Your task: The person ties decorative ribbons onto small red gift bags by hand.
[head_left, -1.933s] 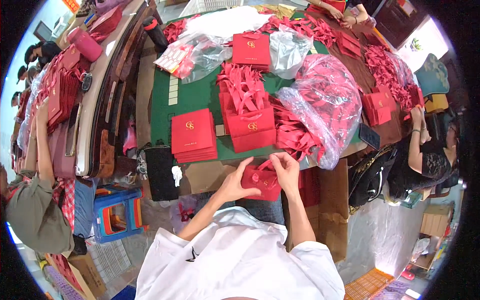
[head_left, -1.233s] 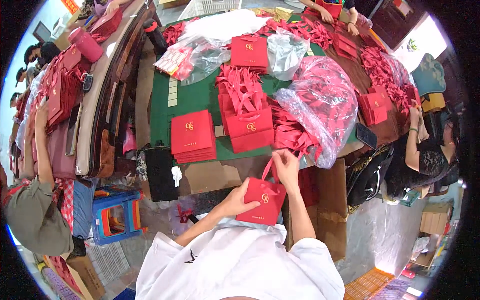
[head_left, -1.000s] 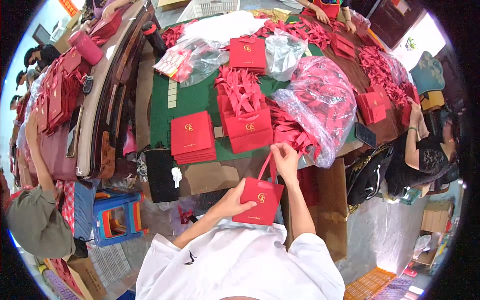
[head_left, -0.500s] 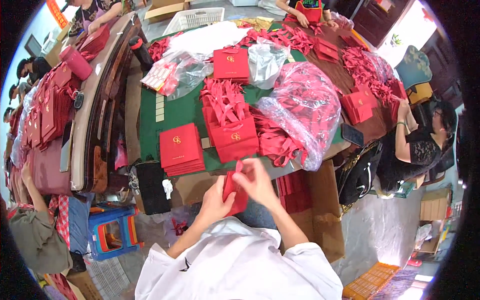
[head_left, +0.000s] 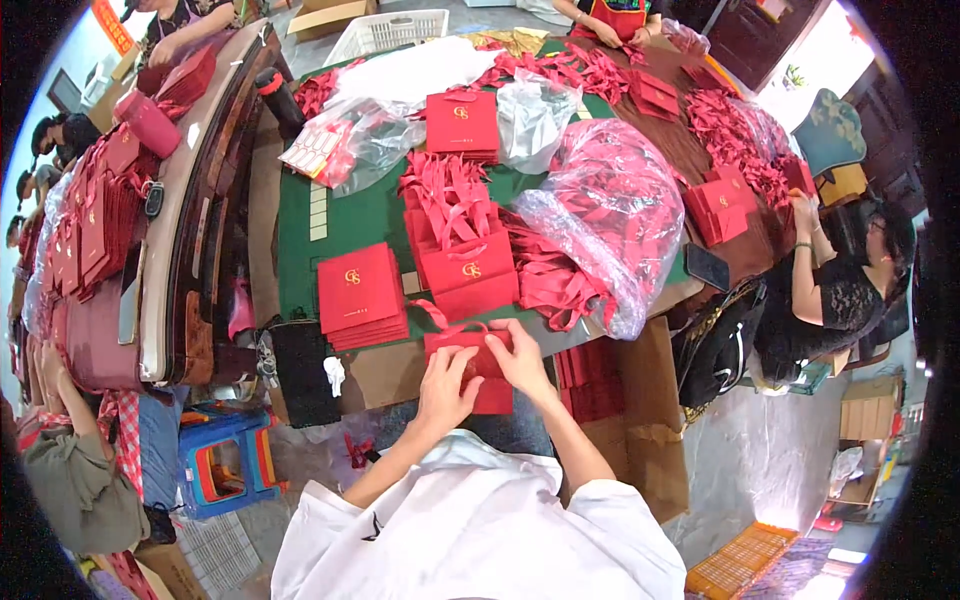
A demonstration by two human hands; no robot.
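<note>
At the table's front edge I hold a small red paper gift bag (head_left: 492,397), its flat face turned up toward me. My left hand (head_left: 445,390) bends its fingers over the bag's left upper part. With thumb and fingers, my right hand (head_left: 521,362) grips the bag's upper right edge. A red ribbon handle (head_left: 433,314) loops up from the top of the bag. Just beyond stands a group of red bags (head_left: 468,283) with ribbons sticking out of their tops. Left of them lies a neat stack of flat red bags (head_left: 360,295).
A clear plastic sack of red ribbons (head_left: 625,215) bulges on the right, near a dark phone (head_left: 707,268). Another bag stack (head_left: 462,122) lies farther back. Under the table's right side stands a cardboard box (head_left: 650,420). Other people work at the tables; a blue stool (head_left: 225,465) is at left.
The bag has turned from a narrow, edge-on pose to lying broad and flat before me. My hands have moved apart along its top, and the ribbon handle now shows as a loop.
</note>
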